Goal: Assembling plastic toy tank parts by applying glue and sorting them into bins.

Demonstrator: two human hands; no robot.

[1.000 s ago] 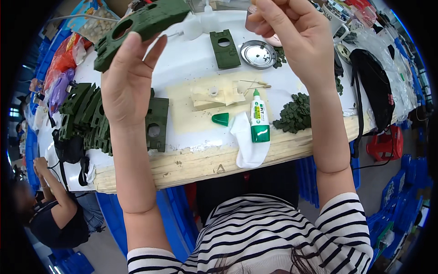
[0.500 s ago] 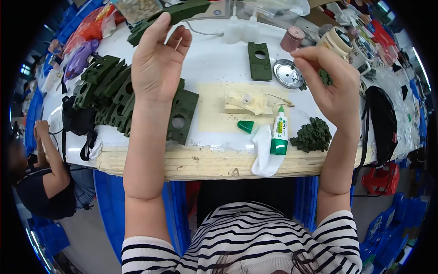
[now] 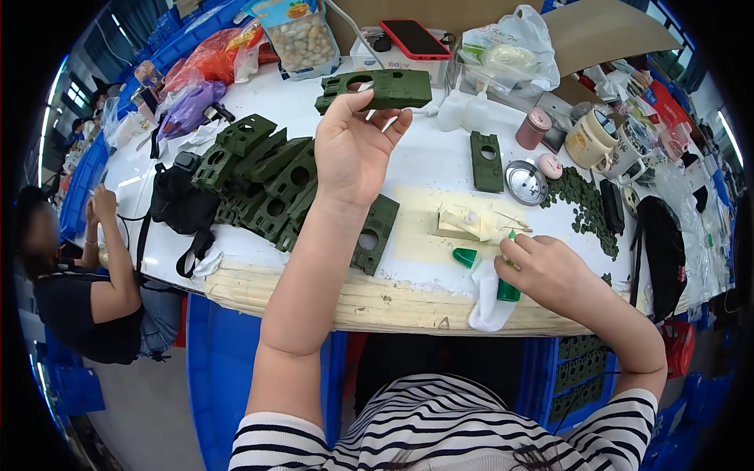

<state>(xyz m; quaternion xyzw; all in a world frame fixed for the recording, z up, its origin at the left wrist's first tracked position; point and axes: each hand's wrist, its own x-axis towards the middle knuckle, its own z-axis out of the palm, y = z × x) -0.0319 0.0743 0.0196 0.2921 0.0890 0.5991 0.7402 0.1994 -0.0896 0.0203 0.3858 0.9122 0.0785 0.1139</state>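
Observation:
My left hand point(image 3: 357, 149) is raised over the table, its thumb and fingers closed on a dark green plastic toy tank hull point(image 3: 400, 88) with a round hole. Down at the right, my right hand point(image 3: 546, 271) has bent fingers round the middle of a glue bottle point(image 3: 509, 292). The bottle's green base and tip show; its body is mostly covered. Beside it are a white cloth point(image 3: 488, 308) and a loose green cap point(image 3: 465, 257). More hulls point(image 3: 275, 184) lie heaped left of my left forearm, and one single hull point(image 3: 487, 162) lies farther back.
A taped block point(image 3: 459, 226) with thin sticks sits on masking tape. Small green pieces point(image 3: 581, 206) are spread at the right, near a round metal tin point(image 3: 526, 183), a pink jar point(image 3: 534, 128) and mugs point(image 3: 591, 140). A black bag point(image 3: 177, 196) lies left. Another person point(image 3: 86, 290) sits beyond it.
My right hand has come down from above the table onto the glue bottle. My left hand still holds the hull, now turned more level. The view has shifted, showing more of the table's back.

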